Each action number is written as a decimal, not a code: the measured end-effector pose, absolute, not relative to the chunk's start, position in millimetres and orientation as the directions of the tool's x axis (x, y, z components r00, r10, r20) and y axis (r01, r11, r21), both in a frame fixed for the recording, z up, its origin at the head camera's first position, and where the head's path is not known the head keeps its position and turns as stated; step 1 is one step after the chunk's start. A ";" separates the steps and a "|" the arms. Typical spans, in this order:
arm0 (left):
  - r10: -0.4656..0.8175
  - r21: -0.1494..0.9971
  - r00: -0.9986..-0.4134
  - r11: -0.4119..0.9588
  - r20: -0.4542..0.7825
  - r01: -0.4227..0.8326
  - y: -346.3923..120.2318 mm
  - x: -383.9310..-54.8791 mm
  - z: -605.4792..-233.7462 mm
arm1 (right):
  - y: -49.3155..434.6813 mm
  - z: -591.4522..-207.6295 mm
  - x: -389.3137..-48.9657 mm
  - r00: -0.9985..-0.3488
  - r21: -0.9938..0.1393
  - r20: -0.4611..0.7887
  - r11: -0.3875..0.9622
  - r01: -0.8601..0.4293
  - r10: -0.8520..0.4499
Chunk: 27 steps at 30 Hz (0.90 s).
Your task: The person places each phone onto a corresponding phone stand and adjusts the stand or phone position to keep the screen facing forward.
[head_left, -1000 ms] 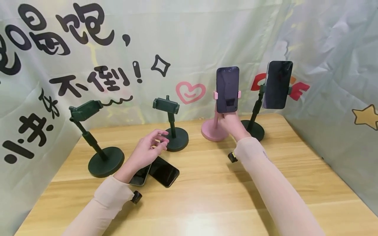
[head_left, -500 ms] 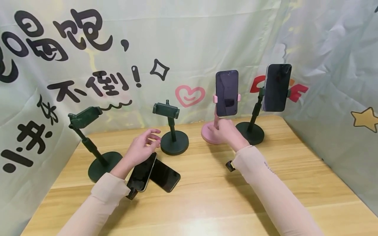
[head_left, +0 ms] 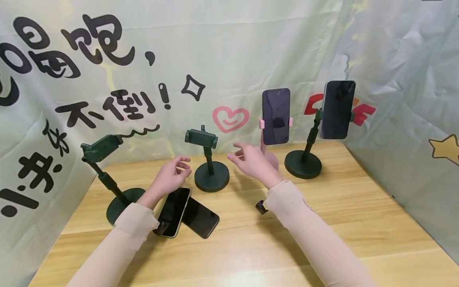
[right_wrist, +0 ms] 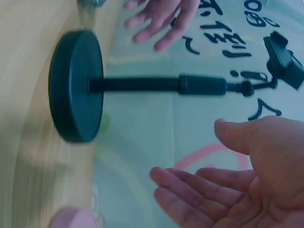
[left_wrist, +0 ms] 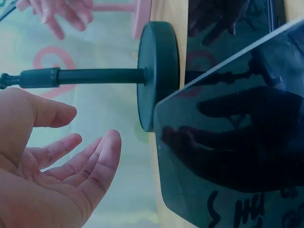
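Note:
In the head view my left hand (head_left: 169, 176) hovers just above two dark phones, its fingers loosely bent around nothing. One phone (head_left: 174, 211) overlaps the corner of the other phone (head_left: 201, 217) on the table. Right of that hand stands a dark green phone stand (head_left: 211, 175) with a bare clamp. My right hand (head_left: 252, 161) is in the air between this stand and the pink phone stand (head_left: 272, 158), partly covering the pink one. The right wrist view shows its fingers (right_wrist: 190, 194) relaxed, apart from the green pole. A phone (head_left: 276, 115) sits upright in the pink clamp.
Another green stand (head_left: 303, 164) at the right carries a phone (head_left: 337, 109). A taller green stand (head_left: 107, 181) with a bare clamp leans at the left, its base partly behind my left arm. A printed cloth (head_left: 229, 59) hangs behind the wooden table (head_left: 244, 247).
My right hand has left the pink stand and moved left toward the middle green stand. My left hand has shifted slightly left. The camera has tilted up a little.

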<state>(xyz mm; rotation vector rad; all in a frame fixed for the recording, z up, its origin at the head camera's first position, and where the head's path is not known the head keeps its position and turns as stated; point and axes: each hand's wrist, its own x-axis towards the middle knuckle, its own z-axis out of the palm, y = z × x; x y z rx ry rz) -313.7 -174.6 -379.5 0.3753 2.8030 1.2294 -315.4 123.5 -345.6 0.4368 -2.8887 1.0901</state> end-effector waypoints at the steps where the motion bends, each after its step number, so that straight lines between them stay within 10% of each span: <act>1: 0.243 0.727 -0.969 0.659 0.037 0.193 -174.7 -315.7 -381.1 | 119.1 -346.7 -316.4 -0.954 -0.662 0.131 0.692 -0.286 -0.269; 27: 0.309 0.650 -0.938 0.747 -0.156 0.138 -165.6 -341.0 -399.2 | 47.0 -358.8 -331.9 -0.922 -0.758 0.314 0.524 -0.387 -0.227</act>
